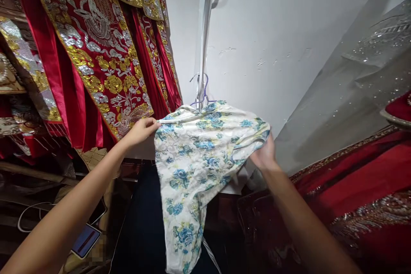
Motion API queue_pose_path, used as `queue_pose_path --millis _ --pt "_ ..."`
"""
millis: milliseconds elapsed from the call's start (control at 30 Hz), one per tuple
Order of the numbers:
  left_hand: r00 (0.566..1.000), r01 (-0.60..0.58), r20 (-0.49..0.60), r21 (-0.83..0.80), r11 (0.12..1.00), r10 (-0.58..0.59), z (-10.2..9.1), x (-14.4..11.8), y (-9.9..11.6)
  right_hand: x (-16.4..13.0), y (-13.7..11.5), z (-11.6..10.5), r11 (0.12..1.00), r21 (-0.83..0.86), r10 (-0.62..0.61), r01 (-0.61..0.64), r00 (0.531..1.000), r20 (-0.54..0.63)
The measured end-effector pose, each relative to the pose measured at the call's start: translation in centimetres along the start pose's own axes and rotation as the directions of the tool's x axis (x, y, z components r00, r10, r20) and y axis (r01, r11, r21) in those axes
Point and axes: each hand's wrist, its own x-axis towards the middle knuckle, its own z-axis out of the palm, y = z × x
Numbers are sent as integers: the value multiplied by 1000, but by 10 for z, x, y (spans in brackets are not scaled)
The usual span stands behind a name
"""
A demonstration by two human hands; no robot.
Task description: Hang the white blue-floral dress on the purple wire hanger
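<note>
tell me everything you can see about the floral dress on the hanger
The floral dress is cream-white with blue roses and green leaves, in a slightly glossy, woven-looking fabric. It hangs from a thin purple wire hanger hooked by a pale vertical strip on the white wall. Its top is spread wide and its lower part drapes down, creased, out of view. The left hand pinches one shoulder edge; the right hand grips the other from behind.

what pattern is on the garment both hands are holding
The garment is white with blue flowers and green leaves, clearest in the head view.
</note>
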Motion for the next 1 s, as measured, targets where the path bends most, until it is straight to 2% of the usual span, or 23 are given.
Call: queue_pose_path --millis 33,67,133,233,367,433,467,500,567,633,667,700,767,800,867,933,967,1000 --pt "1000 14 9 -49 999 -14 4 -7 -3 5 -3 -6 999 25 20 -20 1000 -9" --pt "999 23 -28 -74 997 -25 8 -12 -5 10 -7 -11 999 34 43 -42 999 -17" --pt "979 21 -203 -53 998 -31 18 -20 -6 17 -19 -17 998 -3 70 -70 997 -24" --pt "899 -10 -436 45 999 28 26 -24 -7 19 -38 -13 993 -113 41 -40 999 -1" --pt "830 -46 -529 251 967 177 32 -29 -13 13 -50 0 982 -191 -14 15 1000 4" --pt "819 -68 -524 318 946 235 37 -37 -11 11 -48 4 981 -189 -63 50 996 -62" --pt "829 -95 -496 332 938 260 41 -42 -8 10 -46 6 980 -183 -93 72 990 -106" --pt "855 -137 -435 339 931 284 45 -48 -3 10 -44 8 979 -179 -122 94 981 -152" --pt "917 -238 -233 330 913 324 54 -60 11 11 -39 13 975 -186 -161 120 961 -224" --pt "945 -291 -62 283 914 320 58 -67 28 10 -36 20 973 -205 -159 107 952 -260" --pt "954 -279 -38 252 926 298 57 -67 36 9 -35 24 972 -212 -156 98 948 -277" --pt "962 -248 -60 221 943 267 55 -66 43 7 -36 28 972 -213 -158 96 942 -297" --pt "961 -179 -185 156 971 207 45 -60 56 -2 -41 34 974 -189 -190 127 912 -364" --pt "949 -162 -252 126 979 189 38 -56 62 -10 -43 36 971 -176 -222 161 881 -418" --pt "923 -174 -337 61 983 185 25 -49 75 -35 -49 37 947 -219 -318 235 789 -527" --pt "926 -209 -339 -86 974 168 17 -45 90 -68 -54 37 877 -373 -461 303 750 -475" --pt "943 -213 -297 -204 956 147 15 -44 98 -86 -57 38 816 -453 -524 359 791 -316" --pt "966 -195 -229 -334 922 121 14 -43 106 -102 -60 41 758 -484 -524 437 850 -54"
